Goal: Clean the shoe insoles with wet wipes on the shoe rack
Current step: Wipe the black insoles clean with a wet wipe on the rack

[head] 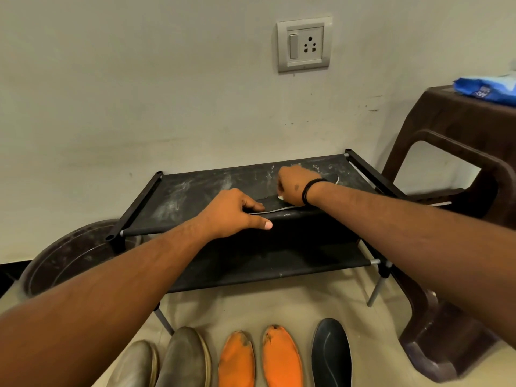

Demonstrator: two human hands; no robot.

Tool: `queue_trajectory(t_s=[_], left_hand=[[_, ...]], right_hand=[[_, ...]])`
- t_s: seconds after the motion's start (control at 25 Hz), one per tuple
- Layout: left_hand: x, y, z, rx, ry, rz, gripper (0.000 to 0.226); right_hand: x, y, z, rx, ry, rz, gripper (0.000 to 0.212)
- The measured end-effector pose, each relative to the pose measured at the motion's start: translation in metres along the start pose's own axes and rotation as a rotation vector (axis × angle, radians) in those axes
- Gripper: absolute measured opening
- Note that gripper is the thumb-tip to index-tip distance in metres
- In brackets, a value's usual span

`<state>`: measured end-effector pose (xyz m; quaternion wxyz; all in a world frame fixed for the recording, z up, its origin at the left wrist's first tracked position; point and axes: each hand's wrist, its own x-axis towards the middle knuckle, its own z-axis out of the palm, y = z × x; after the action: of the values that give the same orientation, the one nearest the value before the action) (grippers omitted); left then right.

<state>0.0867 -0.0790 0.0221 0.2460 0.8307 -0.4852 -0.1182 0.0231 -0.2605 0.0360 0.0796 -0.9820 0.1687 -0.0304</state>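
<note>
Black fabric, streaked with pale dust, forms the top shelf of the shoe rack, which stands against the far wall. A dark insole lies along the near right part of that shelf, its pale edge showing between the two hands.

The left hand holds down the near-left end of the insole: its fingers are curled over the end, and the thumb is stretched out along the front edge of the shelf, so this grip is grasping the insole. The right hand, with a black band on its wrist, is at the far end of the insole. Its fingers are bent down around a small white wet wipe, of which only a corner peeks out beneath the hand; this grip is grasping the wipe and pressing it onto the insole.

On the floor near the camera lies a row of insoles: two grey insoles at the left, two orange insoles with worn toes in the middle, and one black insole at the right. A dark round basin sits on the floor to the left of the rack. A brown plastic stool stands just right of the rack, with a blue wipes packet on top. A wall socket is mounted above the rack.
</note>
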Motion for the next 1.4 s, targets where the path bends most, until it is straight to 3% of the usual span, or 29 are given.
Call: queue_trajectory(t_s=[0.16, 0.24, 0.36, 0.52, 0.72, 0.8, 0.92, 1.08, 1.24, 1.4], left_hand=[[-0.001, -0.005, -0.001, -0.059, 0.01, -0.024, 0.037], [0.004, -0.009, -0.004, -0.127, 0.06, -0.1, 0.046], [0.005, -0.008, 0.0, -0.088, 0.098, -0.12, 0.018], [0.004, -0.004, 0.002, -0.064, 0.146, -0.109, 0.017], [0.009, -0.002, 0.001, -0.017, 0.166, -0.181, 0.044], [0.012, -0.004, 0.001, -0.002, 0.13, -0.199, 0.05], [0.013, -0.006, 0.0, 0.012, 0.119, -0.206, 0.049], [0.012, -0.003, 0.002, 0.012, 0.155, -0.2, 0.049], [0.01, -0.004, 0.004, 0.01, 0.191, -0.195, 0.055], [0.01, -0.002, 0.003, 0.022, 0.187, -0.197, 0.059]], right_hand=[[-0.006, -0.009, -0.002, 0.164, -0.163, -0.142, 0.01], [-0.001, -0.003, -0.003, 0.137, -0.115, -0.1, 0.01], [0.004, 0.006, 0.002, 0.035, -0.002, 0.006, 0.012], [-0.006, 0.002, -0.002, 0.225, -0.145, -0.115, 0.009], [0.0, 0.005, 0.003, 0.134, 0.015, -0.019, 0.007], [-0.002, -0.003, 0.006, 0.175, -0.003, -0.074, 0.007], [-0.007, -0.012, 0.004, 0.218, -0.076, -0.138, 0.008], [0.007, -0.004, 0.005, 0.017, 0.043, 0.04, 0.016], [-0.002, -0.015, 0.005, 0.203, -0.092, -0.124, 0.011], [0.003, -0.016, 0.006, 0.122, 0.002, -0.061, 0.012]])
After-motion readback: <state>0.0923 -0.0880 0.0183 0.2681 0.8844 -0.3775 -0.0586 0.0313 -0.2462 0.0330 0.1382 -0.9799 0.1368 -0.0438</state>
